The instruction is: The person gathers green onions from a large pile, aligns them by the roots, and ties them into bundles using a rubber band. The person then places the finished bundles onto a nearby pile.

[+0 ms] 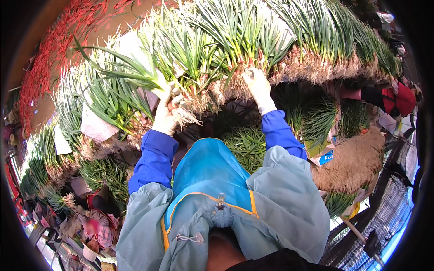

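My left hand point(166, 113), in a pale glove, is closed around the base of a few long-leaved green plants point(135, 74). Their leaves fan out to the upper left, and pale roots point(185, 117) hang below my fingers. My right hand point(259, 86), also gloved, is at the root end of an upright green plant point(249, 47) in the row before me. Thumb and fingertips are curled by its reddish base; whether they grip it is unclear. Many bare-rooted plants point(196, 54) stand packed side by side, roots towards me.
Red strips point(51, 57) lie on a brown surface beyond the row. Loose green plants point(249, 145) are heaped below by my blue apron point(210, 162). A large mass of roots point(349, 162) is at right. Another person point(98, 227) works at lower left; a red-clothed person point(396, 100) is at right.
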The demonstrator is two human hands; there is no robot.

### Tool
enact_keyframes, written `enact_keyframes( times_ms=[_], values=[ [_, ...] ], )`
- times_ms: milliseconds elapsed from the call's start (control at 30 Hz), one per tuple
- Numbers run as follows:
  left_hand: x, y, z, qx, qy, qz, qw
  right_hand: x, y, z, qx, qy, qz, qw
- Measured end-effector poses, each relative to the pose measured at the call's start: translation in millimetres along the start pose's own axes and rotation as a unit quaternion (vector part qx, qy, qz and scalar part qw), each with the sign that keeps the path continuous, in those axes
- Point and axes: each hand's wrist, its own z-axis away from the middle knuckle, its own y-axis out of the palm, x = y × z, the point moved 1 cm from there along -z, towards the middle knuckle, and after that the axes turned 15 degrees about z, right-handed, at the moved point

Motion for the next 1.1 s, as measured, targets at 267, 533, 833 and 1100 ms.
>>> enact_keyframes(
  times_ms=[267, 533, 833, 1100],
  values=[
    [65.0, -4.8, -99.9, -0.043, -0.074, -0.276, 0.957, 87.9, -20.0, -4.5, 0.064, -0.058, 0.067, 0.994],
    [75.3, -37.9, -89.6, -0.055, -0.126, -0.362, 0.922, 91.2, -31.1, 25.7, 0.327, -0.062, -0.156, 0.930],
    [59.4, -48.2, -92.1, 0.003, -0.099, -0.471, 0.877, 75.0, 3.4, 21.1, 0.262, 0.113, -0.256, 0.924],
    [65.2, -50.8, -65.7, -0.022, -0.031, -0.424, 0.905, 102.0, 63.8, 37.0, 0.177, 0.074, -0.417, 0.888]
  ],
)
